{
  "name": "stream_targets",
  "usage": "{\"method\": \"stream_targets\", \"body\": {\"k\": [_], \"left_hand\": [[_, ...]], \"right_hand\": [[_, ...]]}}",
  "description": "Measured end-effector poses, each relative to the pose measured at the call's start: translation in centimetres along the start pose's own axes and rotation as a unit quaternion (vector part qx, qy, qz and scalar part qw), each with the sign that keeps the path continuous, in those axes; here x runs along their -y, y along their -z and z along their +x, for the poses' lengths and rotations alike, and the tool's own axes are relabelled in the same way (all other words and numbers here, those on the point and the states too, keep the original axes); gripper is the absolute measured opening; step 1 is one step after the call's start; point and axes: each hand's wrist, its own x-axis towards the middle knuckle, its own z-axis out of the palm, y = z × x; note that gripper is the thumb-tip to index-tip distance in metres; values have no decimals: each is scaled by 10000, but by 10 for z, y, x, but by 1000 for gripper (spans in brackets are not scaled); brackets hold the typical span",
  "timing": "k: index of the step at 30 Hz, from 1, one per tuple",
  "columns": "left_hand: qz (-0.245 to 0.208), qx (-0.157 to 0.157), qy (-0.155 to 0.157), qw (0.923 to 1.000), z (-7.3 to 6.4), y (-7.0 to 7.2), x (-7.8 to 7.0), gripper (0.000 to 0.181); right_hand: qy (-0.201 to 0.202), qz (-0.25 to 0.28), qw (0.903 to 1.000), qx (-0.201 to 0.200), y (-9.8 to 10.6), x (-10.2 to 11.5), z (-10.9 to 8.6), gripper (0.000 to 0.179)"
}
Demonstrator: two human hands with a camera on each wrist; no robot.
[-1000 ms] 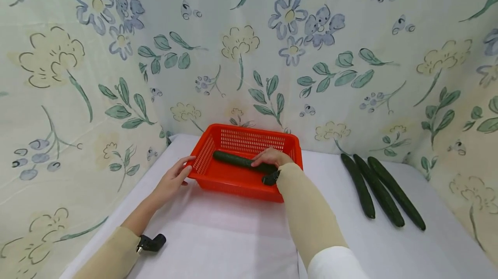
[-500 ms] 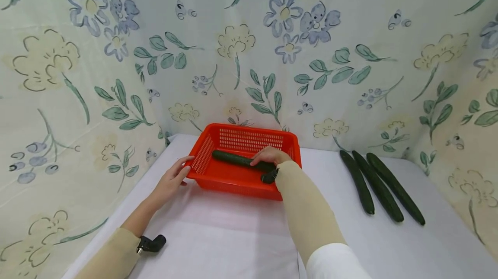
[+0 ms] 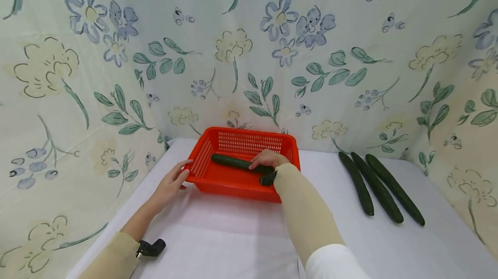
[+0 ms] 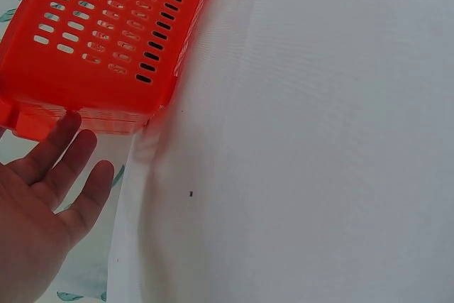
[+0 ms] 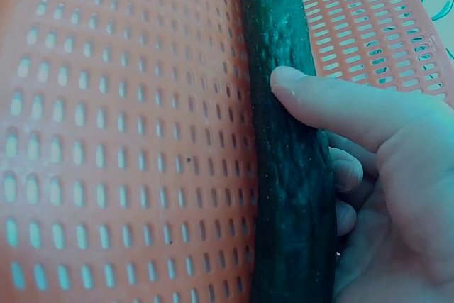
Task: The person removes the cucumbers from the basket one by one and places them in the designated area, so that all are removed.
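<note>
A red plastic basket [image 3: 233, 190] with slotted walls sits on the white cloth. Lengthwise on its floor lies a dark green cucumber [image 3: 229, 161]. My right hand [image 3: 268, 158] grips the cucumber toward its right end; the right wrist view shows the thumb [image 5: 305, 97] on its near face and fingertips curled at its other side. At the basket's left end, my left hand [image 3: 171, 184] holds the rim corner. Its lower fingers [image 4: 92, 189] lie loosely bent below the rim in the left wrist view, where the thumb is mostly out of sight.
Three more cucumbers [image 3: 379, 188] lie side by side on the white cloth [image 3: 233, 235] at the right. A flowered curtain [image 3: 249, 54] hangs behind the basket and along both sides. The table's left edge runs close by the left forearm.
The view has shifted slightly. Both hands keep their places on the basket and the cucumber, with no other visible movement.
</note>
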Motion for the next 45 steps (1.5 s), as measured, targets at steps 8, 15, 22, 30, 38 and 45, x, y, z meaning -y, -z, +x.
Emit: {"method": "stream_targets", "body": {"k": [8, 15, 22, 30, 38, 45], "left_hand": [[34, -40, -69, 10000, 1, -2, 1, 46], [48, -116, -55, 9999, 1, -1, 2, 45], [26, -99, -53, 9999, -1, 1, 1, 46], [94, -100, -115, 9998, -1, 1, 1, 47], [34, -105, -76, 9999, 2, 1, 2, 45], [-55, -21, 47, 10000, 0, -1, -6, 47]], "right_hand": [[113, -290, 9995, 10, 1, -2, 0, 38], [138, -89, 9998, 90, 2, -3, 5, 31], [261, -140, 9996, 9, 1, -2, 9, 34], [482, -388, 9981, -47, 2, 1, 9, 29], [462, -332, 9984, 21, 6, 9, 8, 29], [496, -189, 9986, -16, 9, 11, 8, 27]]}}
